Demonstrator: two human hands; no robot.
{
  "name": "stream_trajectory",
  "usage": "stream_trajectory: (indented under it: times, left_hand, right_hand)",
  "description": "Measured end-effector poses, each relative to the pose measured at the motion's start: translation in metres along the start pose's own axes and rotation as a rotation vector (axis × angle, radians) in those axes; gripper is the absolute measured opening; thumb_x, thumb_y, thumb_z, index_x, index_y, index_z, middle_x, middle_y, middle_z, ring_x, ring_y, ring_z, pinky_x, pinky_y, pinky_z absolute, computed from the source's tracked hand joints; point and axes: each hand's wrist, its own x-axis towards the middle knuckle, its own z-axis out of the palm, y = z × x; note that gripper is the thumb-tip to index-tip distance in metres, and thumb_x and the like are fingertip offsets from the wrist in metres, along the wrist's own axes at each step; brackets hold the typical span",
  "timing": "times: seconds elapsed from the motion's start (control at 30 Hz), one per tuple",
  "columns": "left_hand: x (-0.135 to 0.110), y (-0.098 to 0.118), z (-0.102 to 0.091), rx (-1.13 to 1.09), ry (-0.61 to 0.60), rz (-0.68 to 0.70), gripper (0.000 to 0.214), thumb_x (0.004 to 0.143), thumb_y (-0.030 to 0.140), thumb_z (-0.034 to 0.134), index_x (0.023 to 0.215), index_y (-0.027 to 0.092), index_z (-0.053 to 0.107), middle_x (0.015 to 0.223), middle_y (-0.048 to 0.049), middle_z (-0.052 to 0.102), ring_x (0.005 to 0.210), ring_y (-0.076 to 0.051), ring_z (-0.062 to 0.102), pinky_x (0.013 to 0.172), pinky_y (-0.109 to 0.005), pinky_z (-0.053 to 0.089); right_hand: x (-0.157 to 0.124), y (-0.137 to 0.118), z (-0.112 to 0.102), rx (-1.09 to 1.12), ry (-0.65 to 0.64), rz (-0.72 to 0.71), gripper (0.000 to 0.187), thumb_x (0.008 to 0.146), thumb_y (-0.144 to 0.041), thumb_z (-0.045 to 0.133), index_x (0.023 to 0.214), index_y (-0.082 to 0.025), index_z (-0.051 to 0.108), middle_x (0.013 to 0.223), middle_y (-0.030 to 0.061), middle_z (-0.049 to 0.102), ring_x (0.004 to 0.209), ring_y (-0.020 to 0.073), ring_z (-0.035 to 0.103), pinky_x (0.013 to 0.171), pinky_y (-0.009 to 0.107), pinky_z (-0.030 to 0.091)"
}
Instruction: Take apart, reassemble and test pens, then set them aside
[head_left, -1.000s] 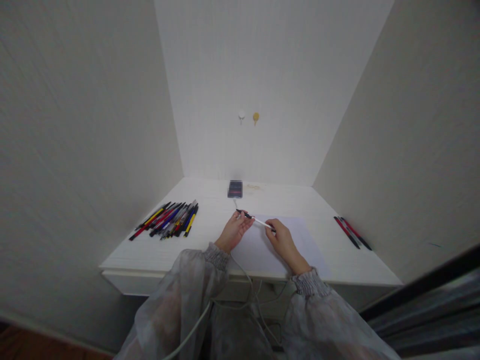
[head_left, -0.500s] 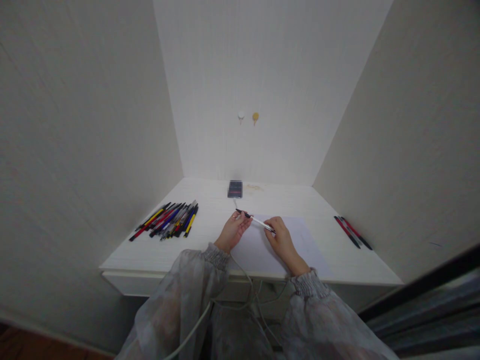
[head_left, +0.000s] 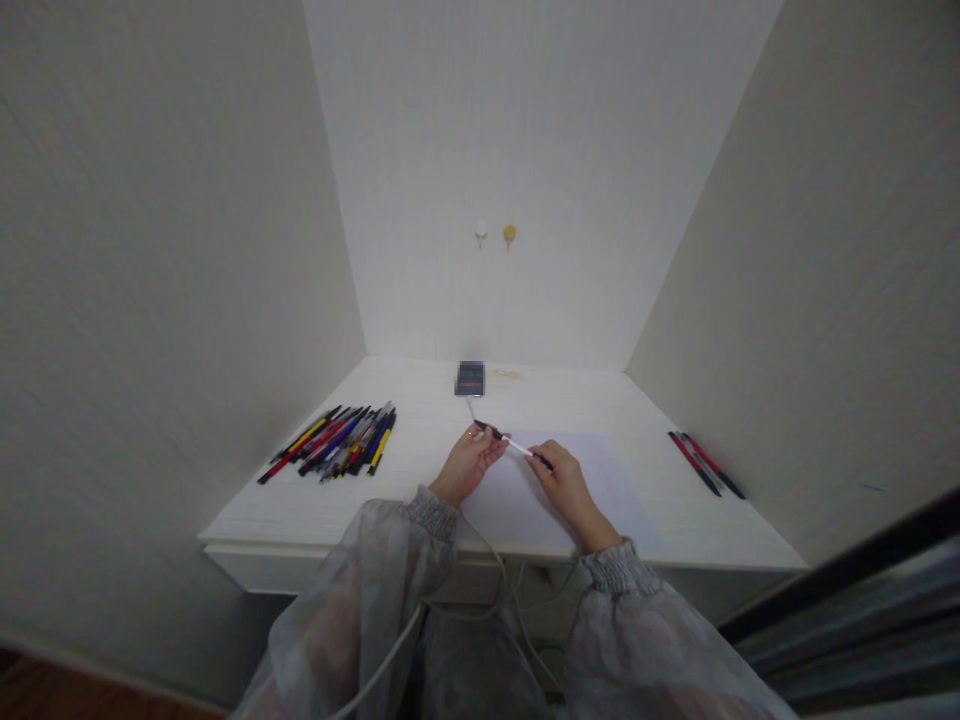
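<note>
While a pile of pens (head_left: 330, 440) is lying fanned out on the left part of the white desk (head_left: 315, 500), the left hand (head_left: 466, 467) is pinching the black end of a pen (head_left: 517, 447) between thumb and fingertips, closed narrowly on it. Behind that hand a dark device (head_left: 470, 378) is sitting near the back wall, with a thin cable (head_left: 471, 408) running from it toward the hands. The pen is being held slanted over a sheet of paper (head_left: 607, 485), its white middle showing between both hands. The right hand (head_left: 568, 487) is gripping the other dark end, fingers curled tight around it. Well apart, near the desk's right edge, two pens (head_left: 703, 465) are lying side by side.
</note>
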Motion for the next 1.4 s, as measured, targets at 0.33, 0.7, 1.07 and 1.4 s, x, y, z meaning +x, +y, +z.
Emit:
stream_trajectory:
  times: [0.33,0.7,1.07,1.4]
  left_hand:
    - [-0.0014,0.0004,-0.0007,-0.007,-0.02,-0.02,0.008,0.076,0.017,0.054,0.081,0.016,0.049,0.083,-0.0071,0.063,0.067,-0.008,0.06,0.071,-0.021,0.048]
    - [0.0013,0.0012,-0.0013,-0.056,0.002,0.033,0.007,0.077,0.018,0.053,0.081,0.016,0.048,0.082,-0.0047,0.061,0.073,-0.01,0.061,0.075,-0.024,0.048]
    - [-0.0004,0.0031,0.0003,-0.064,0.005,-0.001,0.005,0.077,0.013,0.052,0.081,0.016,0.048,0.086,-0.0055,0.06,0.074,-0.009,0.06,0.073,-0.02,0.047]
    - [0.0015,0.0036,0.0015,-0.128,0.068,0.044,0.005,0.077,0.011,0.052,0.077,0.015,0.049,0.081,-0.0033,0.058,0.085,-0.011,0.06,0.083,-0.024,0.045]
  right_hand:
    - [0.0018,-0.0031,-0.0001,0.232,-0.08,0.175,0.025,0.078,-0.034,0.045,0.073,-0.017,0.064,0.06,0.0017,0.058,0.057,0.0136,0.051,0.052,0.023,0.038]
    - [0.0049,0.0,0.005,0.503,0.032,0.321,0.037,0.064,-0.033,0.06,0.097,-0.017,0.054,0.067,-0.0007,0.057,0.06,0.0126,0.052,0.057,0.024,0.042]
    - [0.0025,-0.0019,0.0026,0.373,-0.04,0.345,0.032,0.079,-0.039,0.042,0.061,-0.017,0.055,0.051,-0.0002,0.052,0.049,0.0121,0.049,0.052,0.024,0.04]
    - [0.0012,0.0063,0.0083,0.381,0.119,0.231,0.034,0.065,-0.03,0.061,0.095,-0.018,0.05,0.079,0.0033,0.058,0.071,0.0153,0.056,0.067,0.029,0.045]
